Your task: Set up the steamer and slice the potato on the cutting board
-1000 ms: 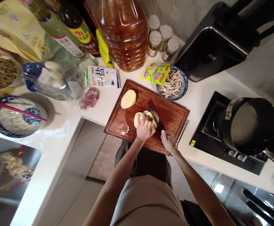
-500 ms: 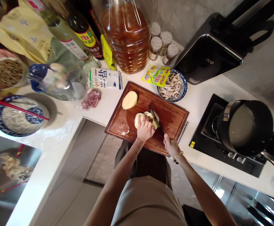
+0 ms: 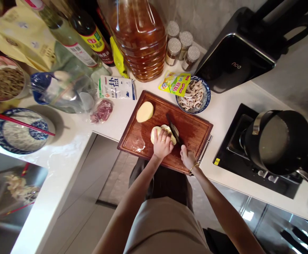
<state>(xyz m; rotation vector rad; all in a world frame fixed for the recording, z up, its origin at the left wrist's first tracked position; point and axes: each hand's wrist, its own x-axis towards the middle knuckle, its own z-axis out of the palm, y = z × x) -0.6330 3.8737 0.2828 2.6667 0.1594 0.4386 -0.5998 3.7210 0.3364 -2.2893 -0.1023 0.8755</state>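
A wooden cutting board lies on the counter before me. My left hand grips a peeled, partly sliced potato on it, with fingers bent over the top. Closed round the handle of a knife is my right hand. The dark blade stands at the right side of the potato, close to my left fingertips; whether it is in the flesh I cannot tell. Another potato piece, pale and cut side up, rests near the board's far left corner.
Behind the board stands a bowl of sliced mushrooms with a yellow-green packet on its edge. A pot sits on the stove at right. To the left are bagged meat, a salt packet and a patterned bowl.
My right hand and the knife handle have shifted slightly left, towards the potato. My left hand stays on the potato in nearly the same place. The view has shifted a little.
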